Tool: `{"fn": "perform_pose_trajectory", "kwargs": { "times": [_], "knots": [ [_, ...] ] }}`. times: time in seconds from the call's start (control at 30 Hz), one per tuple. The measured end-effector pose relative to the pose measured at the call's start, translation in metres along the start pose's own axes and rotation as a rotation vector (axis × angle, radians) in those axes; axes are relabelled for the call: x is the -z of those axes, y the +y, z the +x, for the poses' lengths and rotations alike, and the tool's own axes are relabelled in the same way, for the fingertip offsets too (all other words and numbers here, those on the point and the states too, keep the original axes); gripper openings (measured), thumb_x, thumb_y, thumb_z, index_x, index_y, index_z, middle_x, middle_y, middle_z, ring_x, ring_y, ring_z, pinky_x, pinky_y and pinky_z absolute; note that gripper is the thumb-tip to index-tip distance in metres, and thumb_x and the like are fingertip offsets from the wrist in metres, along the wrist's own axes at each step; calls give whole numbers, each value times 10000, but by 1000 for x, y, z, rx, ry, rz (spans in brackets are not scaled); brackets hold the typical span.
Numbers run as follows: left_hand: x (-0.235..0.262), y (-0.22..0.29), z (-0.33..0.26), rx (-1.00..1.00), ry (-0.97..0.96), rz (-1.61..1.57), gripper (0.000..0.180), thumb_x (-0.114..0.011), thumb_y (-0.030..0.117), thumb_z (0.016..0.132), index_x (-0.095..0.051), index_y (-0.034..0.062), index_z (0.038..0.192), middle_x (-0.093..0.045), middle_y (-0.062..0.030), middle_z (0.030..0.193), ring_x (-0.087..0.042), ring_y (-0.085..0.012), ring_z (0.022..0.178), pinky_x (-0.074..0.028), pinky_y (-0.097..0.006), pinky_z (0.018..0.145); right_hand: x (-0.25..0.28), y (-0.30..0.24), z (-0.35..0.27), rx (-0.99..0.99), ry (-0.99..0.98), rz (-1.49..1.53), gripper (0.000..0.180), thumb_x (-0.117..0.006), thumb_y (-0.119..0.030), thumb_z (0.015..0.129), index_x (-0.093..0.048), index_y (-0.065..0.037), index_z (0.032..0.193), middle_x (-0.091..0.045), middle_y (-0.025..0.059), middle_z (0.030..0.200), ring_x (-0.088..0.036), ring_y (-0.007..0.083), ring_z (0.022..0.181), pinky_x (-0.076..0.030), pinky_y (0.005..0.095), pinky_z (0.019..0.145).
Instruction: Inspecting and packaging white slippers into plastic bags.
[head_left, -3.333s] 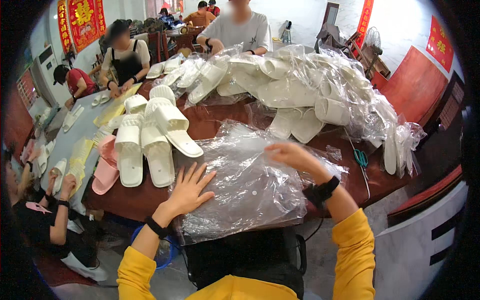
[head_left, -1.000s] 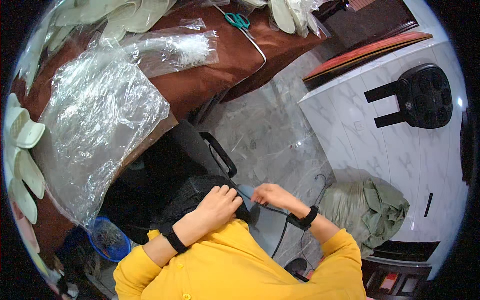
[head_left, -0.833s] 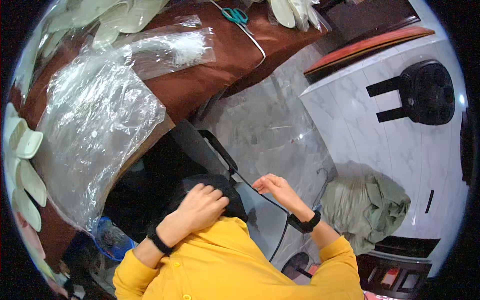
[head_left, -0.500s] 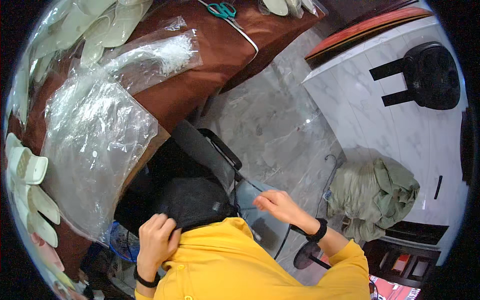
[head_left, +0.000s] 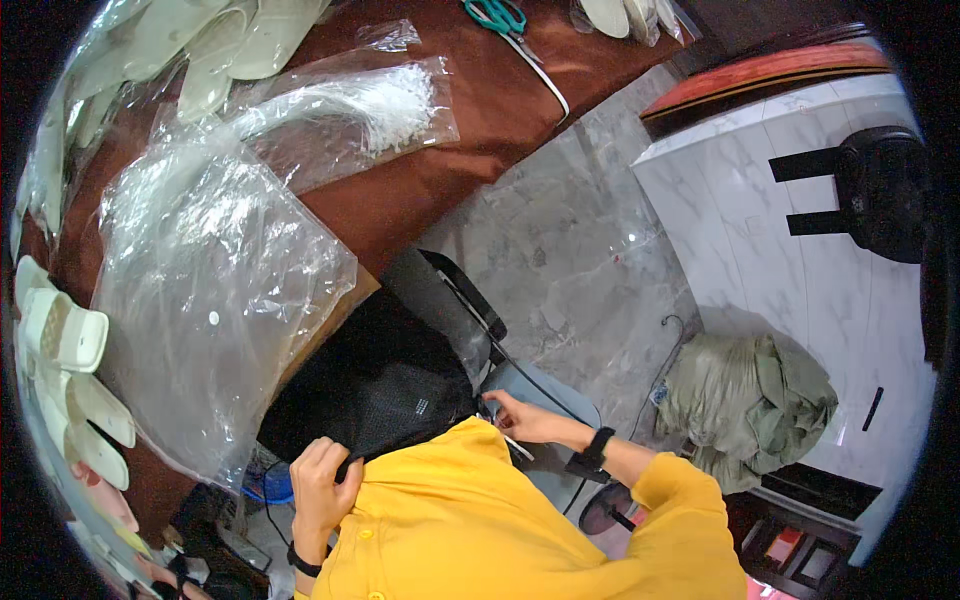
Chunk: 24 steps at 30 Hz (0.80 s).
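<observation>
Black textured cloth [head_left: 385, 400] covers my lap below the hem of my yellow shirt [head_left: 480, 510]. My left hand [head_left: 325, 485] is closed at the left end of that hem, fingers curled over the edge of the black cloth. At the hem's right end is my right hand [head_left: 527, 418], thumb and fingers pinched together beside the cloth. What sits between those fingertips is too small to make out. A thin dark cable [head_left: 545, 385] passes just beyond the right hand, and a short white strip shows beneath it.
On the brown-covered table [head_left: 410, 200] lie a large clear plastic bag [head_left: 215, 290], a bundle of clear-white strands [head_left: 400, 110], green scissors [head_left: 497, 15] and several pale slippers [head_left: 80, 330]. A black armrest [head_left: 465, 290] stands ahead. Grey-green cloth [head_left: 750, 395] is heaped at right, near a black stool [head_left: 885, 195].
My right hand has moved left and in toward the black cloth's edge. The left hand keeps its hold. The view has shifted, so the table appears farther right and higher.
</observation>
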<state>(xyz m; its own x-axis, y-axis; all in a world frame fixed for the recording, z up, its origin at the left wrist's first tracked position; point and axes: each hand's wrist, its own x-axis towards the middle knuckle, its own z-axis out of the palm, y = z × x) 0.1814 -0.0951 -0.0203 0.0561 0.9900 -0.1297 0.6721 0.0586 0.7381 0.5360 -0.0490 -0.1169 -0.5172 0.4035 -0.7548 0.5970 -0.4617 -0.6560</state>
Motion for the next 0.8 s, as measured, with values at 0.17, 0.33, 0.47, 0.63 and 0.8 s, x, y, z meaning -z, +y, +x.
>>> {"fn": "perform_pose_trajectory", "kwargs": {
  "times": [0.17, 0.33, 0.47, 0.63, 0.8],
  "knots": [
    [10, -14, 21, 16, -53, -12, 199, -691, 55, 703, -498, 9, 690, -477, -154, 674, -518, -353, 625, -400, -425, 541, -19, -10, 23, -93, 229, -72, 605, -627, -43, 830, -344, -138, 1356, -561, 172, 795, -598, 315, 743, -469, 430, 665],
    [23, -27, 40, 35, -82, -20, 186, -684, 63, 722, -505, 16, 704, -497, -164, 694, -526, -380, 650, -401, -445, 552, -6, -49, 4, 70, 284, -250, 407, -645, -83, 812, -447, -76, 1167, -621, 238, 833, -622, 419, 778, -473, 469, 636],
    [48, -25, 32, 115, -111, -39, 178, -675, 82, 741, -512, 14, 713, -516, -172, 716, -537, -398, 684, -406, -467, 587, 22, -106, -63, -35, 273, -604, 284, -644, -193, 799, -508, -38, 994, -643, 208, 768, -629, 414, 730, -495, 490, 615],
    [54, -8, 31, 224, -102, -66, 187, -666, 101, 760, -512, 3, 718, -535, -191, 738, -540, -411, 703, -409, -480, 609, 86, -203, -68, 265, 436, -1080, 248, -663, -145, 767, -566, -68, 981, -590, 114, 748, -612, 317, 740, -502, 421, 592],
    [13, -41, 31, 247, -45, 106, 195, -633, 150, 799, -525, 1, 736, -557, -197, 751, -548, -417, 723, -431, -480, 629, 85, -194, -4, 437, 445, -1038, 270, -642, -79, 769, -588, -86, 1033, -566, 105, 778, -596, 305, 779, -506, 411, 626]
  ]
}}
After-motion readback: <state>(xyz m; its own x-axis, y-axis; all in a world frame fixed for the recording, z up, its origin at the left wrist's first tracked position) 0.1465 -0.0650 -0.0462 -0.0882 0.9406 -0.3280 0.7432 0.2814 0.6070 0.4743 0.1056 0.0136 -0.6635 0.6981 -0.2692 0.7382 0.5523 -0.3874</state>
